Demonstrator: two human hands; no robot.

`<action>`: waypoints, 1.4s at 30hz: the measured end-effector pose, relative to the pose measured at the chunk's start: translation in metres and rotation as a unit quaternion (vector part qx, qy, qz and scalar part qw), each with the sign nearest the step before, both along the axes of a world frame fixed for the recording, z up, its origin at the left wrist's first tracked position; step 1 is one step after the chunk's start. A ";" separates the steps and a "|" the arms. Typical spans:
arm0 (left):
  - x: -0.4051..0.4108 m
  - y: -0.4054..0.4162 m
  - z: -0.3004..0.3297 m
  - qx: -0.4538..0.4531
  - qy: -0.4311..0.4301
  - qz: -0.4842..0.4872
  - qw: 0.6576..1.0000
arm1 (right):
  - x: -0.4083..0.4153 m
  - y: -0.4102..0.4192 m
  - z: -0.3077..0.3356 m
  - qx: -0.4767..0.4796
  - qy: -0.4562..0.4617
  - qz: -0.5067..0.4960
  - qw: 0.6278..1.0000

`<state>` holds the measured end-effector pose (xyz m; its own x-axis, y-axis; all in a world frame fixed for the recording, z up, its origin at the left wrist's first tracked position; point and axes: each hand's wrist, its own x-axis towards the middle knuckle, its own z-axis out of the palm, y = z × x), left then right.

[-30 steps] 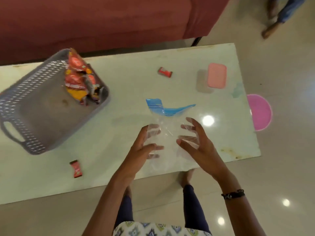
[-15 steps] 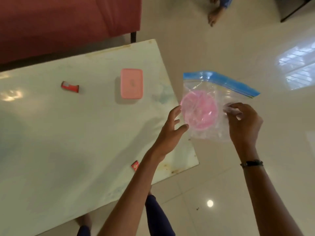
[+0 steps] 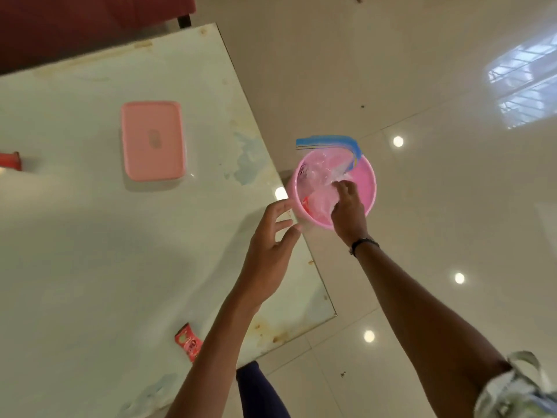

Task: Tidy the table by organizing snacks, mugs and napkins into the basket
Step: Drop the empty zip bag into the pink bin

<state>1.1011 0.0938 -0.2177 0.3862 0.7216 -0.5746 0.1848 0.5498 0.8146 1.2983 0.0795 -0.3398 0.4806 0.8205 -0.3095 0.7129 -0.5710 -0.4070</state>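
Observation:
My right hand [image 3: 346,203] is shut on a clear plastic zip bag [image 3: 324,179] with a blue seal strip, pushed down into a round pink bin [image 3: 369,188] on the floor beside the table's right edge. My left hand [image 3: 271,248] hovers open over the table edge, just left of the bin, holding nothing. A small red snack packet [image 3: 188,345] lies near the table's front edge beside my left forearm. Another red packet [image 3: 9,159] shows at the far left. The basket is out of view.
A pink rectangular lidded box [image 3: 152,140] lies on the pale table [image 3: 90,236]. A dark red sofa [image 3: 75,25] stands behind the table. Glossy tiled floor [image 3: 437,86] spreads to the right.
The view swung right, off the basket. The zip bag went from above the table into the pink bin on the floor. My left hand let go of the bag.

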 end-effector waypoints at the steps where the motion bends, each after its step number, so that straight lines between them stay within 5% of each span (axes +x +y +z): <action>1: 0.001 0.003 -0.004 0.003 0.003 0.000 1.000 | 0.000 0.000 -0.011 -0.050 0.001 0.028 0.998; 10: 0.009 0.019 -0.029 0.030 0.005 -0.016 0.999 | 0.016 0.010 -0.059 -0.357 -0.002 0.117 0.927; 15: 0.007 0.017 -0.019 0.021 0.027 -0.021 0.999 | 0.006 0.008 -0.025 -0.158 -0.168 0.076 0.970; 20: 0.004 0.019 -0.011 0.020 0.032 -0.026 0.999 | 0.004 -0.001 -0.012 0.004 -0.180 0.053 0.982; 24: 0.003 0.022 -0.014 0.030 0.031 -0.020 0.999 | 0.009 0.008 -0.032 -0.006 -0.153 0.067 0.986; 29: 0.002 0.024 -0.019 0.043 0.018 -0.009 0.999 | 0.021 0.018 -0.067 -0.126 -0.074 0.106 0.984; 35: 0.002 0.023 -0.021 0.050 0.012 -0.014 0.999 | 0.037 0.020 -0.075 -0.293 0.006 0.196 0.936; 42: 0.000 0.022 -0.015 0.046 0.024 -0.015 0.999 | 0.037 0.014 -0.048 -0.081 -0.143 0.168 0.972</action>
